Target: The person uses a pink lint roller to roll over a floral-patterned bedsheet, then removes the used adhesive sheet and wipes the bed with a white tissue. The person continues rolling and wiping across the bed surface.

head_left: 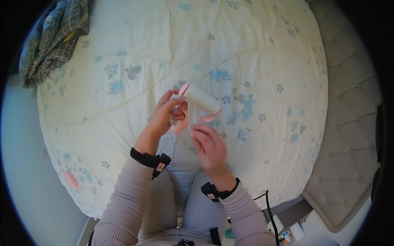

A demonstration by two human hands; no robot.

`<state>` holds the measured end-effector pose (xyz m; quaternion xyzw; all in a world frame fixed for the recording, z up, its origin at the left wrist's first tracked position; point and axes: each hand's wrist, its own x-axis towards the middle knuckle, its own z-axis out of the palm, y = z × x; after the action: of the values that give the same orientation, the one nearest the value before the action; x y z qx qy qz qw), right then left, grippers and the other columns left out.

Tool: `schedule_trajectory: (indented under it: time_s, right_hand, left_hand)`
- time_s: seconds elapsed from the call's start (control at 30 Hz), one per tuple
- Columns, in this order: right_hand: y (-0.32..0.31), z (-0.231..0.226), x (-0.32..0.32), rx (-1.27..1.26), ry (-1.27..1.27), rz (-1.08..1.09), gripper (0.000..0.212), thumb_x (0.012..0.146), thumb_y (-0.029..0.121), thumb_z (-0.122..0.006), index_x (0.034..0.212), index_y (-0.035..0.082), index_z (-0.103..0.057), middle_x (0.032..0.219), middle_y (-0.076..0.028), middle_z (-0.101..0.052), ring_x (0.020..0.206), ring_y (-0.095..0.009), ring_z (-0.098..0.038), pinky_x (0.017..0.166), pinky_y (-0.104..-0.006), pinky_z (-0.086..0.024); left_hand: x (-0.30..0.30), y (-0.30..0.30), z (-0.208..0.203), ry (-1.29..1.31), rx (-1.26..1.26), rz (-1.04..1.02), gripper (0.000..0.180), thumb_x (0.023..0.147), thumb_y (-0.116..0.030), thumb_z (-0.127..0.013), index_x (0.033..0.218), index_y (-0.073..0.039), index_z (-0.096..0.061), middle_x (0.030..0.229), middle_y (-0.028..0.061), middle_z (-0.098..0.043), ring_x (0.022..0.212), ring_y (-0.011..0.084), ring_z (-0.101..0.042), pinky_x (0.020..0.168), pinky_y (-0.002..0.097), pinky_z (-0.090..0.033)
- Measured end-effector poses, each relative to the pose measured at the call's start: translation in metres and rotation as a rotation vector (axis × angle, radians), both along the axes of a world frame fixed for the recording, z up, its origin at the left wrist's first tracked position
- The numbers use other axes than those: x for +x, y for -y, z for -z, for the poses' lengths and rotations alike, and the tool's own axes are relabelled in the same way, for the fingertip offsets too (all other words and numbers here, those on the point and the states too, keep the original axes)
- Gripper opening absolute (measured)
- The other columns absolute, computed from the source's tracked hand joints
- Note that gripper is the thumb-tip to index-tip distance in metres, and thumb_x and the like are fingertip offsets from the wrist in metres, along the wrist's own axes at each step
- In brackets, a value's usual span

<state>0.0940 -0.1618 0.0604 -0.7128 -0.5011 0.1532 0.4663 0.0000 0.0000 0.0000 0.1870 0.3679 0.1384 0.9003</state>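
Observation:
Over the middle of the bed, a lint roller (pixel 203 101) with a white cylinder and pink end parts is held up at a tilt. My left hand (pixel 162 115) is closed around its pink part at the left end; something pale and clear also shows between those fingers. A thin, whitish translucent strip (pixel 191 115) hangs from the roll's left end. My right hand (pixel 210 147) is closed, pinching the strip's lower end between thumb and fingers, just below the roll. The fingertips partly cover the pink handle.
A cream bedsheet (pixel 164 33) with blue and grey flowers spreads ahead. A dark checked blanket (pixel 57 39) is bunched at the far left. A small pink object (pixel 71 179) lies near the left edge. A grey tufted headboard (pixel 344 110) borders the right; a black cable (pixel 269 209) hangs near my right forearm.

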Motion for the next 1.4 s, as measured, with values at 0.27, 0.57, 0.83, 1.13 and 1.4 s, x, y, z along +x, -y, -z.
schedule_trajectory:
  time_s: [0.27, 0.57, 0.83, 1.13, 1.4]
  right_hand:
    - [0.026, 0.022, -0.041, -0.070, -0.061, -0.098, 0.025, 0.089, 0.006, -0.069, 0.114, 0.000, -0.066, 0.113, -0.016, -0.067, 0.097, -0.034, -0.068, 0.084, -0.0394, -0.056]
    - [0.045, 0.008, -0.067, -0.135, -0.179, -0.156, 0.021, 0.090, 0.004, -0.068, 0.109, -0.004, -0.063, 0.113, -0.018, -0.065, 0.100, -0.039, -0.066, 0.085, -0.0432, -0.056]
    - [0.073, -0.016, -0.078, -0.127, -0.130, -0.246, 0.028, 0.082, -0.003, -0.073, 0.108, -0.003, -0.064, 0.115, -0.019, -0.064, 0.107, -0.042, -0.064, 0.091, -0.0465, -0.054]
    - [0.098, -0.018, -0.092, -0.197, -0.170, -0.282, 0.026, 0.083, 0.001, -0.071, 0.108, -0.002, -0.065, 0.117, -0.019, -0.062, 0.107, -0.041, -0.063, 0.094, -0.0485, -0.053]
    - [0.111, -0.025, -0.102, -0.253, -0.201, -0.338, 0.025, 0.086, 0.006, -0.069, 0.109, 0.001, -0.065, 0.116, -0.017, -0.062, 0.106, -0.038, -0.064, 0.094, -0.0453, -0.053]
  left_hand:
    - [-0.006, -0.001, 0.033, -0.097, -0.083, -0.141, 0.014, 0.094, -0.009, -0.055, 0.108, -0.007, -0.050, 0.084, 0.0058, -0.057, 0.062, 0.0079, -0.041, 0.052, 0.0228, -0.034]
    - [-0.022, 0.003, 0.056, -0.048, -0.124, -0.220, 0.005, 0.098, -0.008, -0.051, 0.102, -0.006, -0.050, 0.086, 0.0057, -0.056, 0.062, 0.0084, -0.041, 0.055, 0.0227, -0.036]
    - [-0.045, 0.027, 0.033, -0.325, 0.142, -0.157, 0.026, 0.098, -0.021, -0.064, 0.113, -0.002, -0.054, 0.091, 0.0026, -0.060, 0.067, 0.0061, -0.045, 0.062, 0.0243, -0.041]
    - [-0.064, 0.054, -0.011, -0.581, 0.305, 0.458, 0.041, 0.096, -0.047, -0.065, 0.100, -0.006, -0.068, 0.073, -0.0057, -0.055, 0.058, 0.0024, -0.042, 0.051, 0.0213, -0.031]
    - [-0.059, 0.058, -0.002, -0.448, 0.372, 0.595, 0.029, 0.093, -0.029, -0.070, 0.100, -0.001, -0.068, 0.080, -0.0006, -0.065, 0.067, 0.0072, -0.057, 0.059, 0.0244, -0.045]
